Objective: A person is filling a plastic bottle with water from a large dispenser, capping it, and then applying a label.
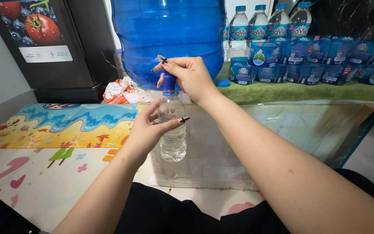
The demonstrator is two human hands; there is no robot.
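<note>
Far left: a dark cabinet [57, 43] with a fruit picture stood against the wall, its foot meeting a patterned play mat [44, 143] that ran to the left picture edge; the mat surface there lay open.
Bottom left corner: one dark flat object [5, 216], cut by the picture edge.
Left hand [146, 132]: fingers wrapped around the middle of one small clear bottle [172, 125], gripping it upright.
Bottle place: it stood upright over a plastic-wrapped white block [247, 147], just in front of the big jug.
Right hand [191, 76]: fingers pinched shut on the blue tap [169, 81] sitting directly above the bottle's mouth.
Jug: one large blue water jug [169, 34] behind the hands, its top cut by the upper edge.
Crumpled wrapper [122, 92]: one, at the jug's left foot.
Green cloth [308, 92]: spread to the right of the jug, a bare strip along its front edge.
Upright bottles [269, 24]: four counted, blue-capped, in a row at the back.
Lying bottles [317, 60]: stacked in two rows on the cloth; their number could not be told.
</note>
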